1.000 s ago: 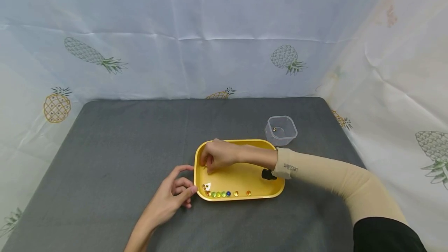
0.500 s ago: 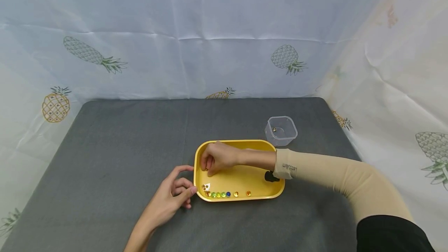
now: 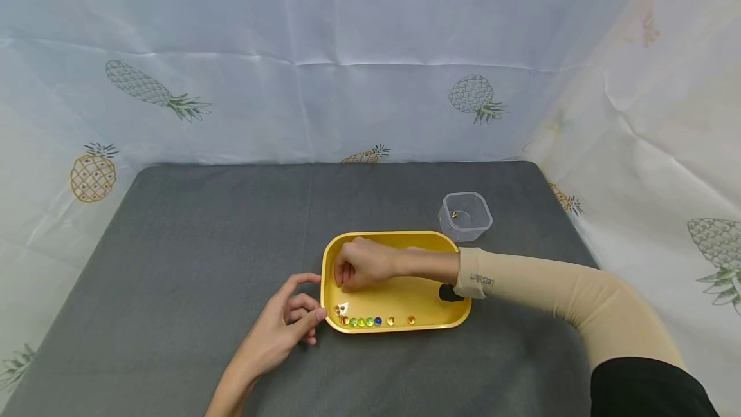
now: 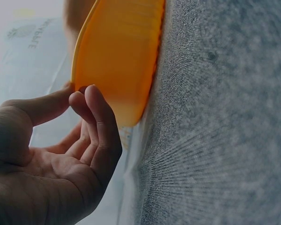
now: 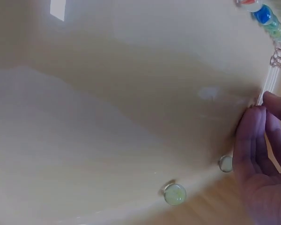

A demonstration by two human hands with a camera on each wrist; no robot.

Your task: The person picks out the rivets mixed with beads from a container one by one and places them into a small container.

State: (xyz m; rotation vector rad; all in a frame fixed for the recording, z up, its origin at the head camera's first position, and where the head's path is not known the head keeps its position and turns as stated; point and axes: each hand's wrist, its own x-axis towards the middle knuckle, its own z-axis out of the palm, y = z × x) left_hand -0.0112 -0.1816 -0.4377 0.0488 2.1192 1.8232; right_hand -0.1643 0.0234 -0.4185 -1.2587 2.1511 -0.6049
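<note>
A yellow tray (image 3: 399, 328) lies on the grey table. My left hand (image 3: 283, 324) is at its left end, the thumb (image 4: 61, 96) on the rim and curled fingers against the outer wall. Inside the tray's left end, my right hand (image 3: 361, 266) points down with thumb and fingertips pinched together. In the right wrist view a tiny metal piece (image 5: 253, 104) shows at those fingertips, mostly hidden by them. Small gold-coloured metal pieces (image 3: 338, 310) sit in the near left corner. Along the near wall runs a row of glass marbles, among them a blue marble (image 3: 378, 321).
A clear square plastic box (image 3: 466, 216), with a small gold-coloured piece inside, stands behind the tray's right end. Two pale marbles, one of them a greenish marble (image 5: 174, 194), lie by the tray wall near the right hand. A pineapple-print curtain (image 3: 370, 108) surrounds the table.
My right hand has shifted slightly nearer to me within the tray's left end, its fingertips drawn closer together. The left hand, tray and box stay where they were.
</note>
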